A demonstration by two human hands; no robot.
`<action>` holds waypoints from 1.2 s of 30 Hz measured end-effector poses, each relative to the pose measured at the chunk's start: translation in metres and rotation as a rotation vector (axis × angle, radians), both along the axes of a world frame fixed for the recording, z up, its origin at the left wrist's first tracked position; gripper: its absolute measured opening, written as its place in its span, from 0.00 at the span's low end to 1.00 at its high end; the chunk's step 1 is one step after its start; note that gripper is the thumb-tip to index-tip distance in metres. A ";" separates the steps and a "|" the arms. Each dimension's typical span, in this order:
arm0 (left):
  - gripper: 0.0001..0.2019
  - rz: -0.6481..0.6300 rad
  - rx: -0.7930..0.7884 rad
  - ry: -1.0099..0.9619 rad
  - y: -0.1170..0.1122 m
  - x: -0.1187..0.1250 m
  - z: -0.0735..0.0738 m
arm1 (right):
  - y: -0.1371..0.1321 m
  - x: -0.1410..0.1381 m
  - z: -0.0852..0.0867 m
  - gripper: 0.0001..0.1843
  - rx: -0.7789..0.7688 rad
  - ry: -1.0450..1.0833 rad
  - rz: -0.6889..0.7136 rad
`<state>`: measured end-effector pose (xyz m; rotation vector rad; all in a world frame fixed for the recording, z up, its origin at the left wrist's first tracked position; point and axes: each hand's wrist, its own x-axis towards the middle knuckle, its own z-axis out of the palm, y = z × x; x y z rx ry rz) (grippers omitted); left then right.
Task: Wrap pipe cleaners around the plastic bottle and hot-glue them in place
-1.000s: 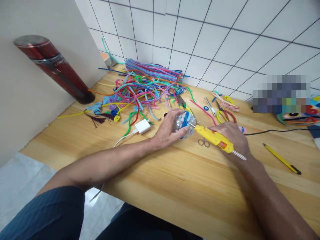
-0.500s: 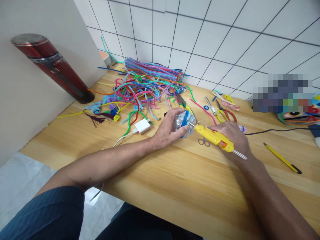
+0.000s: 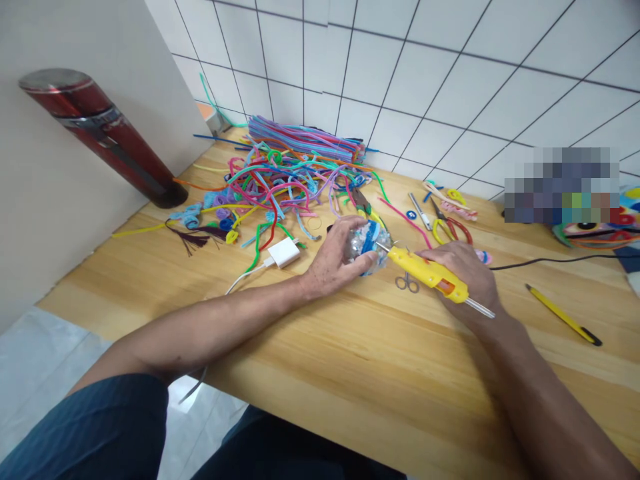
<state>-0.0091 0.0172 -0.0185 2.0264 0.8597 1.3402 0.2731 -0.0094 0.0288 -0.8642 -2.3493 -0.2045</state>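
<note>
My left hand [image 3: 336, 259] is closed around a clear, crinkly rounded piece with blue bands [image 3: 369, 240], steadying it over the table. In my right hand [image 3: 465, 277] is a yellow hot glue gun [image 3: 425, 272], with a clear glue stick poking out of its back end. The gun's metal nozzle meets the blue-banded piece, or lies very close to it. Small scissors [image 3: 407, 283] rest on the wood just below the gun. Behind the left hand are pliers [image 3: 361, 201] with green and yellow handles, partly hidden.
A tangle of colourful pipe cleaners [image 3: 280, 187] spreads across the back, before a bundle of straight ones [image 3: 307, 139]. A red thermos [image 3: 105, 133] stands at left. A white charger [image 3: 283, 253], red-and-yellow scissors [image 3: 450, 227], a craft knife [image 3: 421, 212] and a yellow pencil-like tool [image 3: 563, 315] lie around.
Almost nothing differs. The view has shifted very slightly; both hands keep the same hold, and the nozzle stays at the blue-banded piece.
</note>
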 end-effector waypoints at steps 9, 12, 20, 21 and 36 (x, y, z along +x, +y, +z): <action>0.25 -0.007 0.006 -0.002 0.001 0.000 0.000 | 0.000 0.004 -0.005 0.11 -0.063 -0.032 -0.019; 0.25 -0.007 0.008 0.003 0.000 -0.001 0.000 | -0.001 0.004 -0.005 0.10 -0.077 -0.027 -0.027; 0.25 0.004 0.032 0.004 0.001 0.000 -0.002 | 0.000 0.006 -0.004 0.12 -0.082 -0.025 -0.012; 0.25 0.005 0.033 0.005 0.001 0.000 -0.002 | 0.000 0.006 -0.004 0.12 -0.093 -0.028 -0.014; 0.25 0.004 -0.014 0.010 0.000 0.000 0.000 | -0.001 0.005 -0.004 0.09 -0.080 0.008 -0.019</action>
